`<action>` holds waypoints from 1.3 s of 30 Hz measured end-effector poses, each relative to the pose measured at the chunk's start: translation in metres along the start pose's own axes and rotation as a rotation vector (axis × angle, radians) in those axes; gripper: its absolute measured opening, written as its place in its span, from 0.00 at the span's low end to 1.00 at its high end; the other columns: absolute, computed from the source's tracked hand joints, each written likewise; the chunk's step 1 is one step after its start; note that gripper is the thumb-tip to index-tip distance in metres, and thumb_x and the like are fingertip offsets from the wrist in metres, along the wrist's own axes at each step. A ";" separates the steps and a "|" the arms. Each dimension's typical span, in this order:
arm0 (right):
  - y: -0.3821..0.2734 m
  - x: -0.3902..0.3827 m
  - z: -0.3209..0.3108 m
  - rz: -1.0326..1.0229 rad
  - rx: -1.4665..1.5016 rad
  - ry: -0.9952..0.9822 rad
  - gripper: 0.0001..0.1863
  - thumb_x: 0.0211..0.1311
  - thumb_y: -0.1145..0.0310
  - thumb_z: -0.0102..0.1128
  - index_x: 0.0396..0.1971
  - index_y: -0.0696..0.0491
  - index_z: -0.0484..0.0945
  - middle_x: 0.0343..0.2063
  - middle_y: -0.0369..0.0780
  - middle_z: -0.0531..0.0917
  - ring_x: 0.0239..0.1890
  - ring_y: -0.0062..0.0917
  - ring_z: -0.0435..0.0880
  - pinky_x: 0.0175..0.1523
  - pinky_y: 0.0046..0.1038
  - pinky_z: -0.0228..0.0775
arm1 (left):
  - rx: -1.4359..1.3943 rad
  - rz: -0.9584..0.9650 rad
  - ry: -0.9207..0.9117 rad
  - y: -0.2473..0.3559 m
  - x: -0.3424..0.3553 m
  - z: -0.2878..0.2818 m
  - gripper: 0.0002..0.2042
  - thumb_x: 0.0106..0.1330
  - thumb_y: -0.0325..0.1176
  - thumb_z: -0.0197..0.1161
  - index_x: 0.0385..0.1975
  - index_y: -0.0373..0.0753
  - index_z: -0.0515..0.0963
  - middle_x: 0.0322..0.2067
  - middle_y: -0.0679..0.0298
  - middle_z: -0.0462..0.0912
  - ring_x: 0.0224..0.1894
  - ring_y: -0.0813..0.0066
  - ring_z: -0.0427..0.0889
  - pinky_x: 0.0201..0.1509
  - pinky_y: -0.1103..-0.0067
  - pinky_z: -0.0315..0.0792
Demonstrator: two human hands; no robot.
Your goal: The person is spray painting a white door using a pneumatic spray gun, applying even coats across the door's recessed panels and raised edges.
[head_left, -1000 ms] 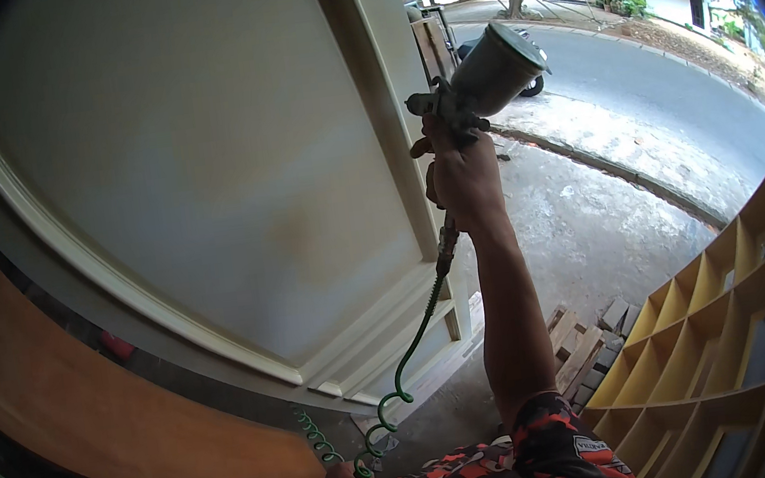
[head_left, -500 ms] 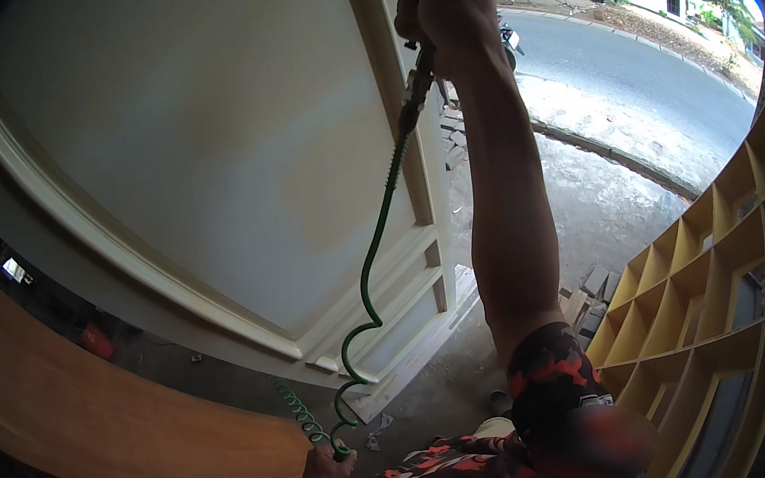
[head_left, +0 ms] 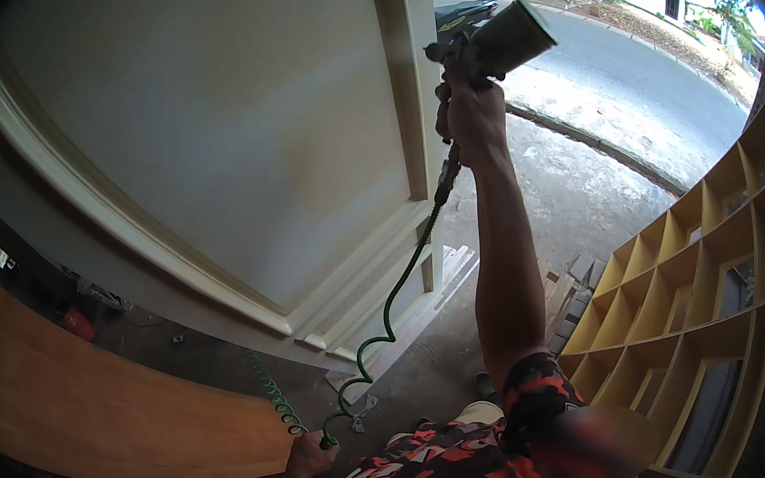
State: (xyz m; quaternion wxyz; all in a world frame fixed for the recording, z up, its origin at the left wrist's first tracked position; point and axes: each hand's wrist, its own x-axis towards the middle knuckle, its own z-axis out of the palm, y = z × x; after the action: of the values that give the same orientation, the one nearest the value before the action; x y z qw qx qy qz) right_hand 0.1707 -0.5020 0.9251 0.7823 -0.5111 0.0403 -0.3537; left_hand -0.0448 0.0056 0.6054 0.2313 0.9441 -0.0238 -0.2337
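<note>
My right hand (head_left: 476, 115), arm stretched far out, grips a spray gun (head_left: 475, 56) with a metal cup (head_left: 515, 37) tilted on it. From the gun's handle a green coiled air hose (head_left: 396, 296) runs down toward me. Low in the picture, my left hand (head_left: 311, 455) is closed around that hose, with more coils trailing away beyond it. To the left of the gun stands a large pale panelled door-like piece (head_left: 229, 153) with raised moulding; its face has a blotchy, yellowish patch. The gun is beside the panel's right edge, apart from it.
A curved-looking brown wooden board (head_left: 116, 405) lies at the lower left. On the right stands a yellowish shelf unit (head_left: 675, 289) with several compartments. Bricks (head_left: 573, 297) lie on the floor near it. Beyond are a road (head_left: 610, 68) and a parked motorbike (head_left: 467, 15).
My right hand and the spray gun have come lower and nearer, so the whole gun and cup show. My left hand still holds the hose and has shifted slightly left.
</note>
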 end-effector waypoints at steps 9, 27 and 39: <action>0.092 -0.029 -0.026 0.227 -0.138 0.095 0.20 0.84 0.57 0.60 0.32 0.55 0.76 0.18 0.30 0.70 0.11 0.15 0.63 0.17 0.27 0.53 | 0.129 -0.127 -0.149 -0.029 0.011 0.002 0.17 0.61 0.45 0.73 0.41 0.38 0.89 0.37 0.49 0.92 0.45 0.54 0.93 0.51 0.63 0.83; -0.016 -0.009 0.029 -0.176 0.189 -0.093 0.17 0.83 0.56 0.62 0.40 0.57 0.78 0.20 0.33 0.75 0.10 0.15 0.63 0.17 0.26 0.51 | -0.020 -0.038 -0.040 0.012 0.013 -0.024 0.13 0.63 0.41 0.73 0.34 0.36 0.87 0.29 0.55 0.92 0.35 0.64 0.94 0.42 0.67 0.83; 0.122 -0.020 -0.032 0.131 0.037 0.076 0.18 0.83 0.59 0.61 0.30 0.52 0.75 0.17 0.28 0.69 0.11 0.13 0.62 0.17 0.26 0.52 | 0.071 -0.124 -0.152 -0.019 0.023 0.003 0.15 0.62 0.42 0.74 0.40 0.38 0.90 0.35 0.51 0.93 0.42 0.59 0.94 0.47 0.66 0.84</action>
State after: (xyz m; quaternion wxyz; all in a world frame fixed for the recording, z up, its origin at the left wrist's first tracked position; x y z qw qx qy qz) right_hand 0.2050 -0.4869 0.8025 0.8109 -0.4790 0.0969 -0.3218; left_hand -0.0270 0.0181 0.5843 0.1805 0.9308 0.0091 -0.3178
